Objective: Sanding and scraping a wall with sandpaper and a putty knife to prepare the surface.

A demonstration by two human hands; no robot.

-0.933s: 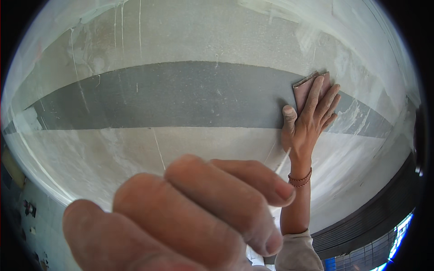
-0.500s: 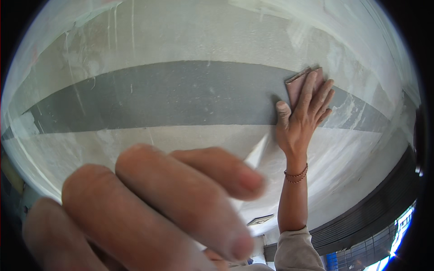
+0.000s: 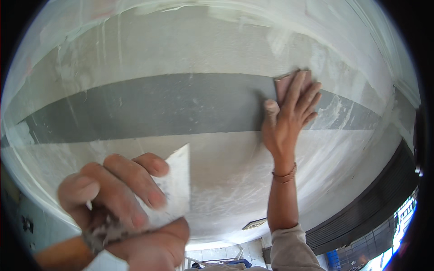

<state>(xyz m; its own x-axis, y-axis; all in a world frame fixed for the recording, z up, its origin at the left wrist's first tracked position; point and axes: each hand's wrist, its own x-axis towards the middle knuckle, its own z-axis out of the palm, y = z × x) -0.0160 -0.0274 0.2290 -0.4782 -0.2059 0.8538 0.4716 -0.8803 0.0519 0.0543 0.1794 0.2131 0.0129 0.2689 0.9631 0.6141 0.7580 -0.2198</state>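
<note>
Plaster-caked putty knife (image 3: 174,183) sits near left, your left hand (image 3: 122,203) clenched round its wooden handle, long axis running lower left to upper right, blade tip pointing up at the wall | your right hand (image 3: 289,115) presses a reddish sanding pad (image 3: 284,83) flat on the grey band (image 3: 158,106) far right, fingers spread upward over it
</note>
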